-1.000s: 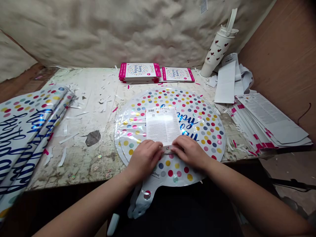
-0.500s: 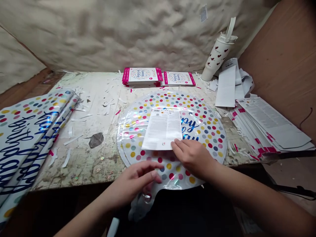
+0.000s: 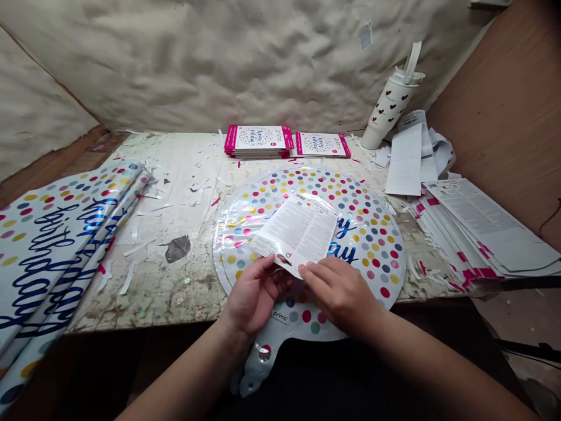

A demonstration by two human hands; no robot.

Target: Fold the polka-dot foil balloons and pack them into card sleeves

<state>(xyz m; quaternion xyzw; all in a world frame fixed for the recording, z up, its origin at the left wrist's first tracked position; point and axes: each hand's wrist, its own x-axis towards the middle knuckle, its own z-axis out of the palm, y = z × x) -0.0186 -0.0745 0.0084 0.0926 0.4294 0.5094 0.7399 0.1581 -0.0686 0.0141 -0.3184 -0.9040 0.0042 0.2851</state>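
two hands work one insert card [image 3: 298, 231]: left hand [image 3: 253, 295] and right hand [image 3: 339, 295] pinch its lower edge above a dotted foil balloon [image 3: 372, 245]; finished packs [image 3: 258, 140] stand behind, folded balloons [image 3: 52, 251] lie unpacked at left

A: How is the left hand [image 3: 256, 295] held?
B: It is turned on its side, with the palm angled upward and the fingers [image 3: 272, 281] loosely curled.
A: And the right hand [image 3: 337, 292]?
B: It is held palm down, with the fingers [image 3: 316, 273] extended toward the left hand, and the two sets of fingertips are brought close together.
A: How are the arms placed?
B: The bare left forearm [image 3: 184, 371] and right forearm [image 3: 438, 368] are angled inward from either side, and both wrists are held low.
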